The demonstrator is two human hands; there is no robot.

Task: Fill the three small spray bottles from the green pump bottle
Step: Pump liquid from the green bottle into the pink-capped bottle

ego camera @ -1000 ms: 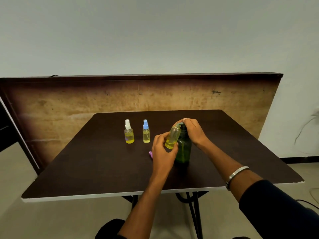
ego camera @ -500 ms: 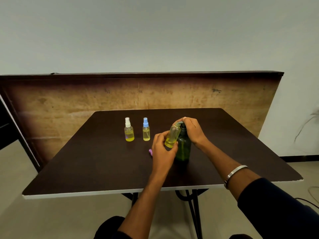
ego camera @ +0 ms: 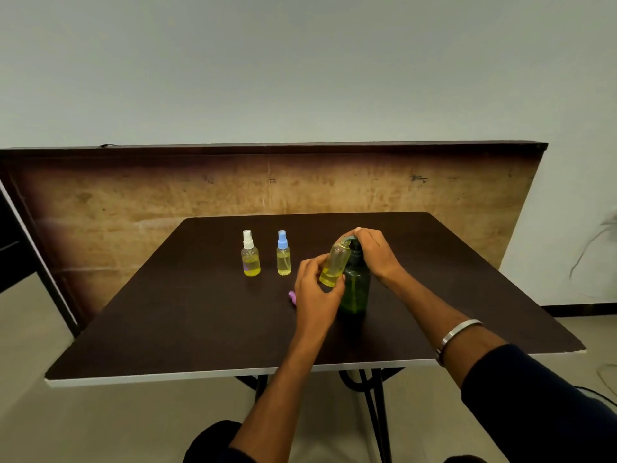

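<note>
Two small spray bottles are standing upright on the dark table [ego camera: 167, 329], near its far edge: one with a white cap [ego camera: 250, 255] and, just beside it on the right, one with a blue cap [ego camera: 283, 254]. Both are being shown with yellow liquid inside. A third small bottle [ego camera: 334, 265], uncapped, is being held tilted by the left hand [ego camera: 315, 295], whose fingers and thumb are curled round its lower part; a little yellow liquid is lying at its bottom. Its open mouth is being kept against the spout of the green pump bottle [ego camera: 356, 289], which is standing upright on the table just right of this hand. The pump head is being covered by the right hand [ego camera: 375, 253], with the fingers bent over it, so the head is mostly hidden. A small pink cap [ego camera: 292, 296] is lying on the table, partly hidden behind the left hand. A metal bracelet [ego camera: 457, 335] is being worn on the right wrist, and a dark sleeve [ego camera: 541, 402] is covering the forearm.
</note>
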